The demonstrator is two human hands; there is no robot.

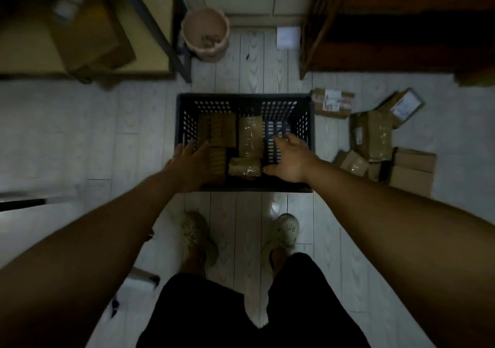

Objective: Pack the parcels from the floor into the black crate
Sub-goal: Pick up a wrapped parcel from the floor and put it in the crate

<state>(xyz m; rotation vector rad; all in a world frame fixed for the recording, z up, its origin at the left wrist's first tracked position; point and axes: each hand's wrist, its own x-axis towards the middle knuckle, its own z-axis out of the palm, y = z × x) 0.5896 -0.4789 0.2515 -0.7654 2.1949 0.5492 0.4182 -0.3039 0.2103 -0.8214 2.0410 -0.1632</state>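
The pale plank floor (80,133) carries the black crate (243,96) at centre frame. A loose heap of brown parcels (375,136) lies just right of it. A pinkish bin (206,52) and a white sheet (287,36) sit at upper centre, and two shoes (281,231) stand at lower centre.

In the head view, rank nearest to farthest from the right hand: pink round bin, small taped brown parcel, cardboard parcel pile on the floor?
1. Small taped brown parcel, in the black crate, beside the right hand.
2. Cardboard parcel pile, floor, right side.
3. Pink round bin, far back, left.
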